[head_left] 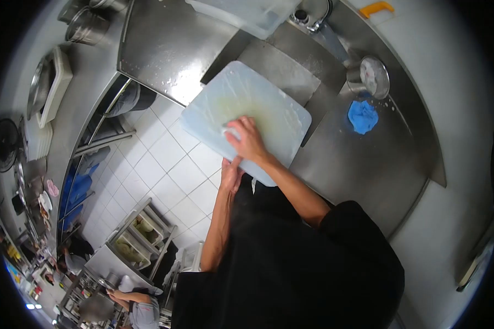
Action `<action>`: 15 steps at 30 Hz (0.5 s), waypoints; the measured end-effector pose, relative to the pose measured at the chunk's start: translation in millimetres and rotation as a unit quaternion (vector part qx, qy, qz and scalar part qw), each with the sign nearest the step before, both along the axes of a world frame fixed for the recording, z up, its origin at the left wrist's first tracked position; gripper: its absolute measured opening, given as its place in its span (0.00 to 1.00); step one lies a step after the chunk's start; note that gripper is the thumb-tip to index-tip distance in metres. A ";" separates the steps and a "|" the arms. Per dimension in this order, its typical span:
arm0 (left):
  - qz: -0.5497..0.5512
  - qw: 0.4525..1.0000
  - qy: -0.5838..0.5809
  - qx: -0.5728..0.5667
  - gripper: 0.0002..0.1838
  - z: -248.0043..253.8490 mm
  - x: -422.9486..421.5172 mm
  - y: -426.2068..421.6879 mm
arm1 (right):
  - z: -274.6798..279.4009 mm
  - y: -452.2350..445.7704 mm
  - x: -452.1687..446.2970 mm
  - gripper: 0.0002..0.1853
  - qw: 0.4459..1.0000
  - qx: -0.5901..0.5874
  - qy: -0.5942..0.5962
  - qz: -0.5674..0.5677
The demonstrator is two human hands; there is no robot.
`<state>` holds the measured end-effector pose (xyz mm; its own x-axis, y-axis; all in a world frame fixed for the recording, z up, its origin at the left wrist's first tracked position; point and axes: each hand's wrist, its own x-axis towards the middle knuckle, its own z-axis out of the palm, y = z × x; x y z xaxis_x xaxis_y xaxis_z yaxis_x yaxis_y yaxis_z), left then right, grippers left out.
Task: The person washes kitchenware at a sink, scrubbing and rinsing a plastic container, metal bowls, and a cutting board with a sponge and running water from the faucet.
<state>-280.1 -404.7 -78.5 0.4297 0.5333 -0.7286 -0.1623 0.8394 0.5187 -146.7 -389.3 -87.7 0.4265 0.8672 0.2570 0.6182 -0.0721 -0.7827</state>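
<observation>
A pale bluish-white plastic cutting board (277,112) with rounded corners is tilted over the sink edge, its middle stained yellow-green. My left hand (231,174) grips the board's near edge, with part of its fingers hidden beneath. Lying across the stained area, my right hand (247,140) has bent fingers pressed to the surface. Something small and white shows by its thumb, mostly covered, and I cannot make out what it is. Behind the board lies the steel sink (280,63).
Right of the board, a crumpled blue cloth (363,117) and a metal pot (372,78) sit on the steel counter (357,170). A clear plastic tub (247,13) stands beyond, near the faucet (316,24). Lower left are a cart with trays (132,249) and another person (142,307).
</observation>
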 end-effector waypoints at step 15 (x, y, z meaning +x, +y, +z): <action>-0.055 0.994 -0.054 -0.077 0.31 -29.6 -13.1 13.9 | -19.0 25.3 -6.3 0.08 0.994 -0.076 -0.029 -0.077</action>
